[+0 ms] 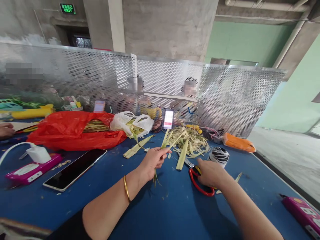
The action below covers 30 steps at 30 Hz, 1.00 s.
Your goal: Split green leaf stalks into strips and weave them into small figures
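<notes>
My left hand (157, 160) is closed round a small bunch of pale green, flat leaf strips (165, 139). Their tips fan out above the fingers, and thin ends hang below the fist. To the right, my right hand (211, 172) has its fingers curled over one handle of the red-handled scissors (203, 190), partly covering it. The blades point up and left, towards a wide loose leaf strip (183, 155). Behind both hands lies a heap of curled leaf shreds (192, 141). A roll of grey-white cord (219, 156) stands just beyond my right hand.
A red plastic bag (67, 130) and a white bag (132, 124) hold more strips. A phone (76, 169) and a purple power strip (35, 169) lie left, another purple strip (303, 213) right. A perforated metal screen (170, 76) closes the back. Another person's hand (6, 130) shows far left.
</notes>
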{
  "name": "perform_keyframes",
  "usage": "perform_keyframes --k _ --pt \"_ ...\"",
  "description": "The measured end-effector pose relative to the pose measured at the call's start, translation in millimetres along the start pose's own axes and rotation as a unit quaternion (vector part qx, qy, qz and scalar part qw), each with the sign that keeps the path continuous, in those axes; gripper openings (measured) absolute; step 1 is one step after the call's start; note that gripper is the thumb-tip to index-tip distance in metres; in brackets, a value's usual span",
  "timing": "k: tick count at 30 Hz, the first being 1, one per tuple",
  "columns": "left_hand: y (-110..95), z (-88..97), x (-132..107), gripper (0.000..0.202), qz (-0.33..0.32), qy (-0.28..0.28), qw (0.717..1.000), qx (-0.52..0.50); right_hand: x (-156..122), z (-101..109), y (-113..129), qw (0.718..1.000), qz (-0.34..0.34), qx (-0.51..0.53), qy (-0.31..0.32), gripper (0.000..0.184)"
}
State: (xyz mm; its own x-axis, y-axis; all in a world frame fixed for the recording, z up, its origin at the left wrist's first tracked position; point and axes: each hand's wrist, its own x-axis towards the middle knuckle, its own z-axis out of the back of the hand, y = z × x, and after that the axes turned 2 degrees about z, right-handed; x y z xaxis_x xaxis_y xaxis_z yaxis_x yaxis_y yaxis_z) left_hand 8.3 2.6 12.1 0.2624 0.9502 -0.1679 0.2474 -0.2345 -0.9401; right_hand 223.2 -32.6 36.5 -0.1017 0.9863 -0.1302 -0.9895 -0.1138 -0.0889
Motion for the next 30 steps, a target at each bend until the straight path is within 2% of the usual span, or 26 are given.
perform_keyframes --k 5,8,11,12,14,16,18,20,22,23,27,30 --pt "-0.7 4.7 5.2 0.028 -0.023 -0.045 0.999 -0.004 3.3 -11.6 4.6 0.999 0.03 -0.002 0.017 0.048" --pt "-2.2 6.9 6.3 0.027 -0.044 -0.072 0.996 0.008 4.0 -4.9 -1.6 0.999 0.034 0.014 0.015 0.035" --pt "-5.1 9.2 7.8 0.024 -0.062 -0.1 0.993 0.015 -1.9 6.3 -18.1 0.998 0.047 0.045 0.022 0.026" --pt "-6.1 10.0 8.5 0.023 -0.066 -0.108 0.992 0.015 -4.0 9.3 -24.6 0.996 0.051 0.068 0.033 0.023" --pt "-7.6 11.2 10.3 0.021 -0.067 -0.122 0.99 0.013 -5.7 12.0 -36.0 0.977 0.024 0.2 0.072 0.018" --pt "-8.3 12.4 12.3 0.02 -0.065 -0.134 0.989 0.01 -2.6 10.3 -42.0 0.958 -0.007 0.283 0.039 0.017" --pt "-8.2 13.3 14.0 0.021 -0.064 -0.141 0.988 0.007 3.6 5.6 -40.7 0.939 -0.015 0.341 -0.044 0.025" --pt "-7.7 14.2 15.1 0.024 -0.061 -0.141 0.988 0.003 9.0 0.7 -33.9 0.9 0.019 0.42 -0.113 0.036" --pt "-7.2 14.8 15.7 0.028 -0.056 -0.134 0.989 -0.006 11.0 -2.5 -25.2 0.864 0.072 0.48 -0.137 0.041" --pt "-7.1 15.1 15.8 0.028 -0.052 -0.128 0.99 -0.012 10.8 -3.3 -21.4 0.857 0.092 0.488 -0.139 0.043" --pt "-6.8 15.5 15.7 0.028 -0.034 -0.093 0.995 -0.02 7.6 -3.3 -13.5 0.878 0.114 0.452 -0.112 0.05" --pt "-5.6 14.5 15.0 0.028 -0.019 -0.074 0.997 -0.007 7.3 -2.7 -11.6 0.896 0.113 0.42 -0.089 0.048"
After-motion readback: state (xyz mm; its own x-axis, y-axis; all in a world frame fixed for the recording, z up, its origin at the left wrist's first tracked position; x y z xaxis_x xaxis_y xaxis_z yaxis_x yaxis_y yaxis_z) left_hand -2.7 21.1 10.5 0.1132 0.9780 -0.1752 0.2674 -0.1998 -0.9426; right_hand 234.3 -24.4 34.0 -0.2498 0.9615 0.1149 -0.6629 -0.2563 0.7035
